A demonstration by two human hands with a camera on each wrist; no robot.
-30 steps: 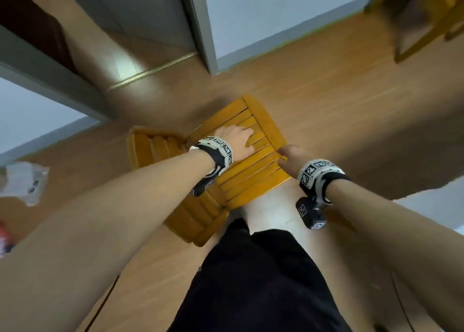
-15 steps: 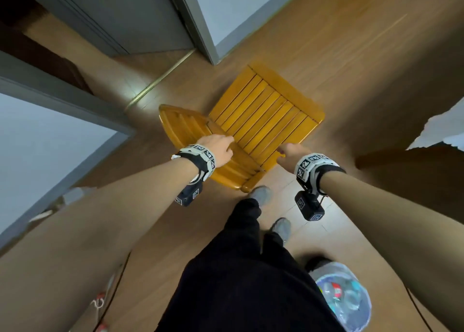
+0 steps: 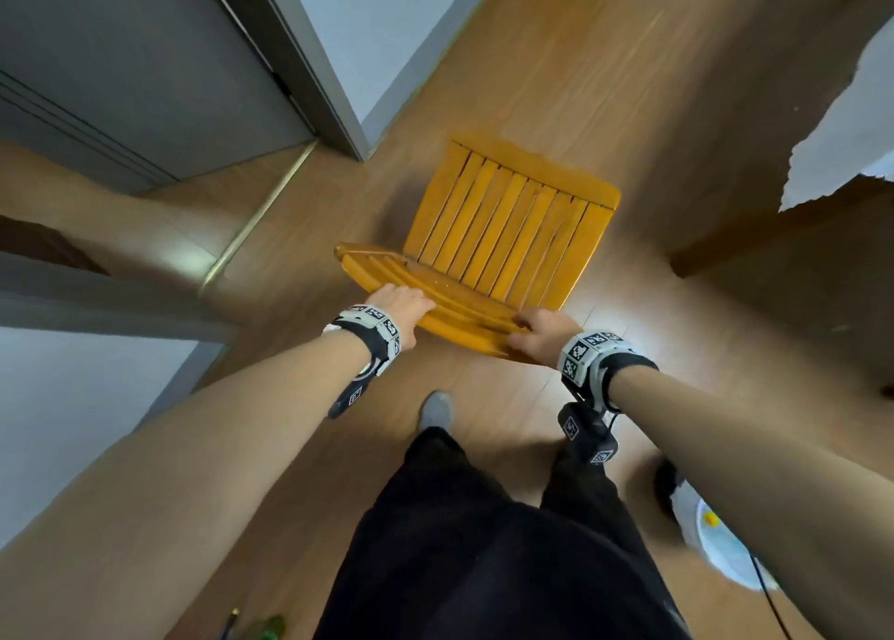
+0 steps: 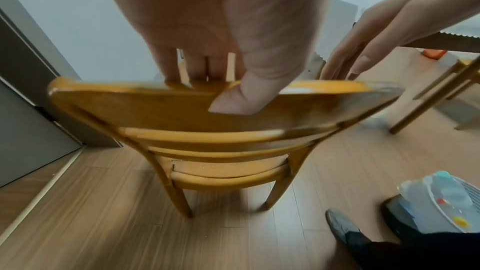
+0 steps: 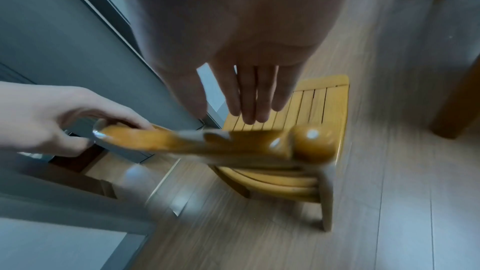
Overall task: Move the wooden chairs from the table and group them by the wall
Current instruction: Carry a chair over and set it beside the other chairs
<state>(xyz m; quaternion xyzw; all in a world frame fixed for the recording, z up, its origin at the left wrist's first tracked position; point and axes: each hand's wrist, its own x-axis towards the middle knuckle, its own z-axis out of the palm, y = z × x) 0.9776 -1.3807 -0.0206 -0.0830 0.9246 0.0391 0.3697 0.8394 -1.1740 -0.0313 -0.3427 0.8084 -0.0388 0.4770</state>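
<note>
Gripping top rail of yellow slatted wooden chair (image 3: 503,233), left hand (image 3: 401,308) steers from behind; right hand (image 5: 249,81) flat, fingers straight, hovering over rail. Chair on wood floor (image 3: 629,83), near grey doorframe (image 3: 309,59), for wall grouping.

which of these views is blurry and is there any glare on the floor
Right wrist view: strong motion blur on the chair back and floor. Left wrist view: milder blur along the top rail. Head view: mostly sharp, with a bright glare patch on the floor by the doorway.
</note>
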